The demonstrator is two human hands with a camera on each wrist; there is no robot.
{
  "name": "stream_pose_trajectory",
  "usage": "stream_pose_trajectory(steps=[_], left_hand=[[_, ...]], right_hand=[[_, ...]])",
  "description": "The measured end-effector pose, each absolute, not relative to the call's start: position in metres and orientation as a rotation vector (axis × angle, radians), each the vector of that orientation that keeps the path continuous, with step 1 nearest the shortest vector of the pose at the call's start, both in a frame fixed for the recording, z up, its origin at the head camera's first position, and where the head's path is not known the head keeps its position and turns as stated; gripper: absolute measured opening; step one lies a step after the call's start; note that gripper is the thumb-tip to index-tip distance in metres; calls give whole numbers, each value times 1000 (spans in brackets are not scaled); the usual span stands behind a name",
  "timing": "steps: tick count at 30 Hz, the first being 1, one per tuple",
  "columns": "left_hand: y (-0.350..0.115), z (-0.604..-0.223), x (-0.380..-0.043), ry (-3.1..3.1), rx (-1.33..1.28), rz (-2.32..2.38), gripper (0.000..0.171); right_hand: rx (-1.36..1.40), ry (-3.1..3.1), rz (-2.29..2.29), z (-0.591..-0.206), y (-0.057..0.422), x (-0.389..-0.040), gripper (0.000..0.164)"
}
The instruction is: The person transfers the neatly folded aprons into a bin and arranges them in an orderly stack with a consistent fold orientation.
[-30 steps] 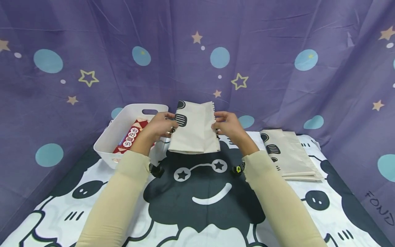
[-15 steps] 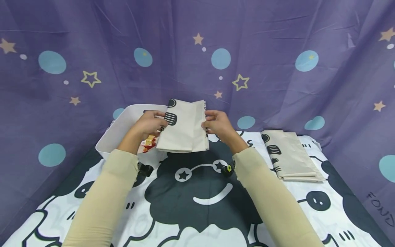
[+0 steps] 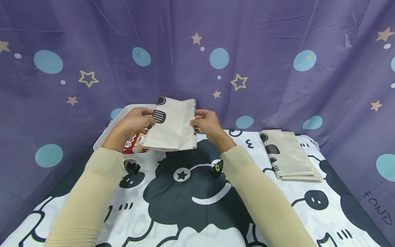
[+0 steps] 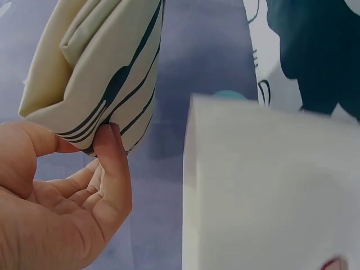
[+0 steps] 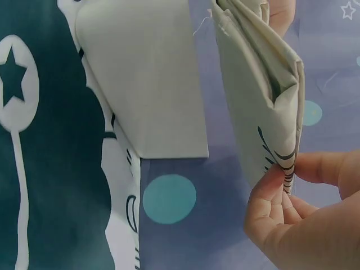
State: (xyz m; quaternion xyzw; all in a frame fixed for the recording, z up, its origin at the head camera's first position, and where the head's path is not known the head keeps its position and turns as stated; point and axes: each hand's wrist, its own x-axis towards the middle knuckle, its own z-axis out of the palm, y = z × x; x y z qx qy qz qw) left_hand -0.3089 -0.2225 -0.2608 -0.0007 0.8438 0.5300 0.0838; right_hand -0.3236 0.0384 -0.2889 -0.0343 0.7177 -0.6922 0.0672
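A folded cream cloth with black printed shapes is held up between both hands, over the right side of the white bin. My left hand pinches its left edge between thumb and fingers. At the opposite edge, my right hand pinches the cloth the same way. The left wrist view shows the thick folded layers of the cloth beside the bin's wall. Inside the bin lies a red printed package, partly hidden by the left hand and the cloth.
A second cream folded cloth stack with similar black prints lies on the right of the table. The table cover has black-and-white cartoon figures. Behind it hangs a purple curtain with stars and dots.
Both hands have carried the folded cloth to the left, from the middle of the table to over the bin's right side. The stack on the right has stayed put.
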Motion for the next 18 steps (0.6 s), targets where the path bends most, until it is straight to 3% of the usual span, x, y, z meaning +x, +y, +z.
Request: stream_pose_trajectory(steps=[18], left_hand=[[-265, -264, -312, 2562, -13, 1471, 60]], right_hand=[[-133, 2061, -2098, -289, -4, -323, 57]])
